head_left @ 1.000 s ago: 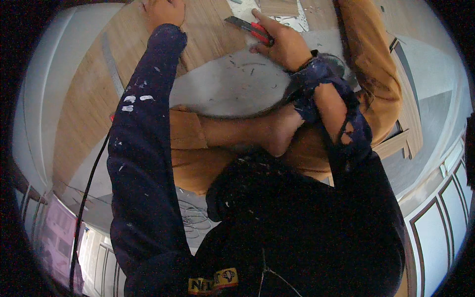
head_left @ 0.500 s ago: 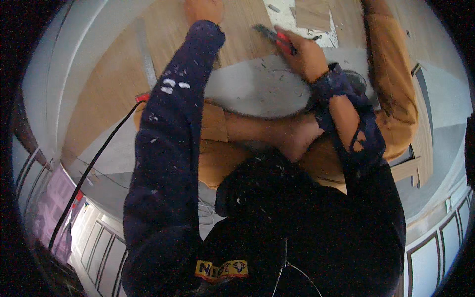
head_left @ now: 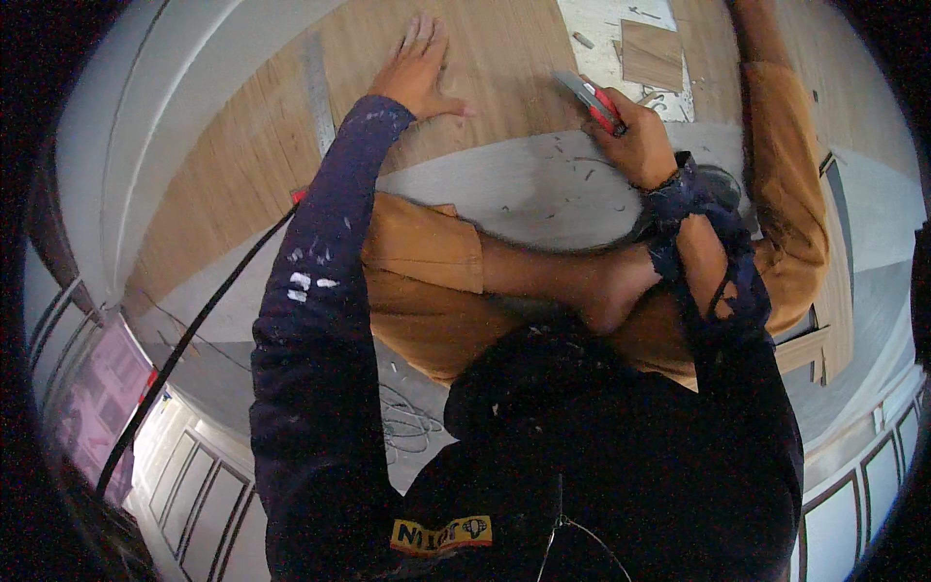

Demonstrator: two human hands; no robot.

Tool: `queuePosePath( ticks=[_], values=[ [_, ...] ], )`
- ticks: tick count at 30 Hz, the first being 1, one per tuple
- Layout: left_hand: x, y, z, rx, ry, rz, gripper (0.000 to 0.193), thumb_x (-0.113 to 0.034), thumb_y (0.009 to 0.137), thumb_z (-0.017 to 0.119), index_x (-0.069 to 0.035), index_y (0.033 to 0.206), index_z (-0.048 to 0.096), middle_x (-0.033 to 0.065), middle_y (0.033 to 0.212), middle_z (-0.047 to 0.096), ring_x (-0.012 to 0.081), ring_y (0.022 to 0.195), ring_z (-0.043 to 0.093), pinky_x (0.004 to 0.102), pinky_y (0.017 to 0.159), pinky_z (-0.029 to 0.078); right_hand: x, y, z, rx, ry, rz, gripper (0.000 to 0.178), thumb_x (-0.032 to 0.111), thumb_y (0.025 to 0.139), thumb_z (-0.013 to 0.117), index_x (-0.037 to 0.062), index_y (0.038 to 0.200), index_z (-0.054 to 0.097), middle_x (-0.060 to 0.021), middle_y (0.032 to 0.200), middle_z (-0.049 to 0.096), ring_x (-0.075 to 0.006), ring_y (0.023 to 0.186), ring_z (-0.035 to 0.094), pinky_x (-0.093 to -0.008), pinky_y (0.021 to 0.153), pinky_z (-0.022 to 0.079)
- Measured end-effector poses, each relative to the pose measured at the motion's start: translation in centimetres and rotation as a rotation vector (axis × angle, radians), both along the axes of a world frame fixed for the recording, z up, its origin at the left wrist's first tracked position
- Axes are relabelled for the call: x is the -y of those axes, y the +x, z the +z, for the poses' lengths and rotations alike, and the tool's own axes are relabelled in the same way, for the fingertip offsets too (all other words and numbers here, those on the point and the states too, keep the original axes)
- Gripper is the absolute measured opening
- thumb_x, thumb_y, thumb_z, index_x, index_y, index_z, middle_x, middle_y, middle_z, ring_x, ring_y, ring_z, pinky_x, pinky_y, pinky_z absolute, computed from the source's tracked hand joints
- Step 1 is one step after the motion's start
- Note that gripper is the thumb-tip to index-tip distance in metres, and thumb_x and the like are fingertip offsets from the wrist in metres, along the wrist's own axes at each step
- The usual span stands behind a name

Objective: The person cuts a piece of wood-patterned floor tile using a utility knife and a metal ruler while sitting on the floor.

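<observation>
My left hand (head_left: 415,76) lies flat, fingers stretched and thumb out to the side, on the wood-grain floor planks (head_left: 504,63). Farther right, my right hand (head_left: 638,144) is wrapped round a utility knife (head_left: 599,105) with a red and grey body. The knife's front end points up and left over the planks, near their edge by the white patch; whether the tip touches the wood cannot be made out. A metal ruler (head_left: 318,92) lies on the planks to the left of my left hand.
A square wood-grain offcut (head_left: 652,55) and small scraps lie on a white patch (head_left: 592,17) at the far right. Dark shavings dot the grey floor (head_left: 529,184) before my folded legs. A black cable (head_left: 208,291) runs down the left. Plank strips (head_left: 810,344) lie at right.
My left hand has come somewhat nearer across the planks and its spread fingers now show. The knife stays in my right hand at about the same spot. The whole view has shifted slightly.
</observation>
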State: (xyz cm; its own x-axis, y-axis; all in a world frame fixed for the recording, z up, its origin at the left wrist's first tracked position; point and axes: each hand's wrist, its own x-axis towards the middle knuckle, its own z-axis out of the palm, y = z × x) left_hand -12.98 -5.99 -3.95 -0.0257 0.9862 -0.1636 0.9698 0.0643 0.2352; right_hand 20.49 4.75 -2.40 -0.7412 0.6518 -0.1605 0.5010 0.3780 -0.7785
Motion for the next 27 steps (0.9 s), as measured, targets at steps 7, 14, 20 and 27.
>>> queuePosePath(
  ticks=[7,14,20,27],
  values=[
    [-1.6,1.8,2.3,-0.199,-0.247,0.048,0.136,-0.062,0.058,0.087,0.001,0.157,0.018,0.0236,0.166,0.011,0.0416,0.153,0.013,0.0600,0.119,0.023,0.4,-0.1,-0.5,-0.042,0.030,0.010,0.050,0.015,0.088,0.070,0.0118,0.136,0.059,-0.0245,0.095,0.068,-0.0404,0.087,0.068,-0.0413,0.076,0.053],
    [-3.6,0.7,3.3,-0.188,-0.303,0.058,0.160,-0.071,0.043,0.087,0.001,0.158,0.004,0.0250,0.166,0.002,0.0457,0.152,0.010,0.0634,0.118,0.020,0.2,-0.2,-0.7,-0.093,-0.020,0.020,0.066,0.004,0.082,0.070,0.0167,0.145,0.053,-0.0242,0.093,0.069,-0.0414,0.084,0.069,-0.0410,0.075,0.055],
    [-3.8,0.5,2.5,-0.232,-0.282,0.033,0.165,-0.075,0.038,0.087,0.000,0.159,0.002,0.0296,0.164,0.000,0.0502,0.151,0.009,0.0649,0.118,0.018,-0.2,-0.1,-0.7,-0.141,0.021,0.066,0.067,0.005,0.082,0.074,0.0133,0.145,0.053,-0.0235,0.102,0.070,-0.0397,0.090,0.070,-0.0395,0.078,0.055],
    [-4.0,-2.8,0.4,-0.049,-0.198,0.065,0.149,-0.070,0.045,0.089,-0.005,0.158,0.017,0.0199,0.165,0.013,0.0434,0.151,0.017,0.0628,0.118,0.021,-0.2,-0.4,0.0,0.020,-0.030,0.087,0.067,0.006,0.082,0.075,0.0136,0.145,0.052,-0.0235,0.103,0.069,-0.0381,0.088,0.070,-0.0393,0.078,0.055]
  ],
)
